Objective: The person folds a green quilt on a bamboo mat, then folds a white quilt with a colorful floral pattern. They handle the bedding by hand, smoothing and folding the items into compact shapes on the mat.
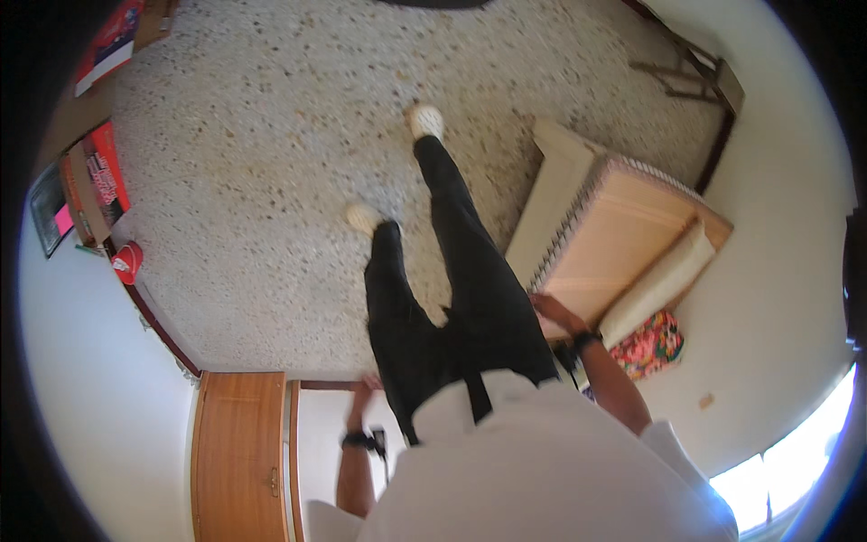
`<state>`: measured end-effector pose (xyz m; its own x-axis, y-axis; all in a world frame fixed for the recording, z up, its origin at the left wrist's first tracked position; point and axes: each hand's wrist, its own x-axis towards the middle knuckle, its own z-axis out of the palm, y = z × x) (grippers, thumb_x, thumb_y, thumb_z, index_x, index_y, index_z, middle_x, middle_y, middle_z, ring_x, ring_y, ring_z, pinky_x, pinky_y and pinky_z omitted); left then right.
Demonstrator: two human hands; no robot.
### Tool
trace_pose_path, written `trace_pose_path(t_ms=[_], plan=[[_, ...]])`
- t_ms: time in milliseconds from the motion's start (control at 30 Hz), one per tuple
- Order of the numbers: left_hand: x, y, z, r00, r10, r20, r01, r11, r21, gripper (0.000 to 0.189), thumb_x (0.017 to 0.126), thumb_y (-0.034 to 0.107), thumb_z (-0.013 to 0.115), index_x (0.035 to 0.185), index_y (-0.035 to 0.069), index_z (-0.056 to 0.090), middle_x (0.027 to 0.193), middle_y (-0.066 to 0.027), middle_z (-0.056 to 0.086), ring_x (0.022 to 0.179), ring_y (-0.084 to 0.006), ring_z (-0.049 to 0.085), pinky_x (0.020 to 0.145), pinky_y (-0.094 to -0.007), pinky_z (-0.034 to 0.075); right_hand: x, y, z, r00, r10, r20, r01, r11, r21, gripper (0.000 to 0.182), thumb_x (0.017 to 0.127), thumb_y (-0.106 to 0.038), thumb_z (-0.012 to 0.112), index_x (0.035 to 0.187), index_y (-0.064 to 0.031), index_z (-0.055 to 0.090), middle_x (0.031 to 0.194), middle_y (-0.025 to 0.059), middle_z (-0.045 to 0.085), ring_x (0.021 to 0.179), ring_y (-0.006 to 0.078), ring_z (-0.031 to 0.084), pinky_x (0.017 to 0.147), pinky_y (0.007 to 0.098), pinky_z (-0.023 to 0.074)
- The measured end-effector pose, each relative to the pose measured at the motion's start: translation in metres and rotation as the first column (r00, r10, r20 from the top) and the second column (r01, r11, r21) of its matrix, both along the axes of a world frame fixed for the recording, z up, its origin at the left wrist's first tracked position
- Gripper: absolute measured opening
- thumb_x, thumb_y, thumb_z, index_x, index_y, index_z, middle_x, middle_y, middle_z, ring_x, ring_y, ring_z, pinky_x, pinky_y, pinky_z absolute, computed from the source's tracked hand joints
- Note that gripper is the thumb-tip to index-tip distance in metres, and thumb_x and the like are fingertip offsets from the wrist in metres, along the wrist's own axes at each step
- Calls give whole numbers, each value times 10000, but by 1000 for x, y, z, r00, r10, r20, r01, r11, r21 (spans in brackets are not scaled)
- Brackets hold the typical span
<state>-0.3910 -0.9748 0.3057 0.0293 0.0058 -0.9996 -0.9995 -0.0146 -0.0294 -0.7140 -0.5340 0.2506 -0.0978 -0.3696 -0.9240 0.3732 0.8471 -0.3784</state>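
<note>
My left hand (369, 383) hangs beside my left thigh, small and blurred, with nothing visible in it. My right hand (554, 310) is on the other side, by my right thigh, overlapping the near side of a bed in the picture. Whether it touches the bed I cannot tell, and its fingers are partly hidden. Each wrist wears a black strap with a small device. A peach-pink sheet with a dark-and-white patterned edge (567, 227) covers the bed. On it lies a long cream pillow (657, 284), with a bright floral cloth (650, 345) beside it.
Speckled terrazzo floor (271, 169) spreads around my feet. A small wooden piece of furniture (704, 78) stands by the right wall. Along the left wall are printed cardboard boxes (101, 173) and a red container (127, 262). A wooden door (240, 447) is at lower left, a bright window (786, 481) at lower right.
</note>
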Motion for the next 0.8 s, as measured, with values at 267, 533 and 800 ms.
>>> trace_pose_path(t_ms=[267, 533, 800], plan=[[-189, 20, 42, 918, 363, -158, -379, 921, -91, 234, 895, 189, 444, 1029, 39, 563, 879, -56, 613, 834, -159, 565, 724, -284, 446, -207, 17, 43, 866, -469, -174, 500, 803, 325, 228, 884, -264, 429, 942, -89, 564, 729, 46, 617, 648, 131, 599, 552, 258, 458], [-426, -72, 79, 703, -341, -624, -119, 809, -575, 207, 857, 131, 504, 1035, 29, 529, 951, -111, 566, 900, -241, 537, 788, -322, 428, -340, -102, 49, 802, -544, -245, 523, 839, -151, 215, 878, -225, 475, 956, -43, 560, 756, 21, 588, 683, 99, 548, 580, 237, 430], [-527, -101, 108, 217, -609, -763, -51, 773, -632, 179, 799, 109, 568, 952, 18, 546, 957, -152, 557, 927, -327, 520, 817, -364, 420, -444, -230, 58, 835, -372, -406, 198, 891, -408, 200, 881, -171, 424, 966, -59, 566, 787, 11, 584, 699, 92, 526, 610, 242, 420]])
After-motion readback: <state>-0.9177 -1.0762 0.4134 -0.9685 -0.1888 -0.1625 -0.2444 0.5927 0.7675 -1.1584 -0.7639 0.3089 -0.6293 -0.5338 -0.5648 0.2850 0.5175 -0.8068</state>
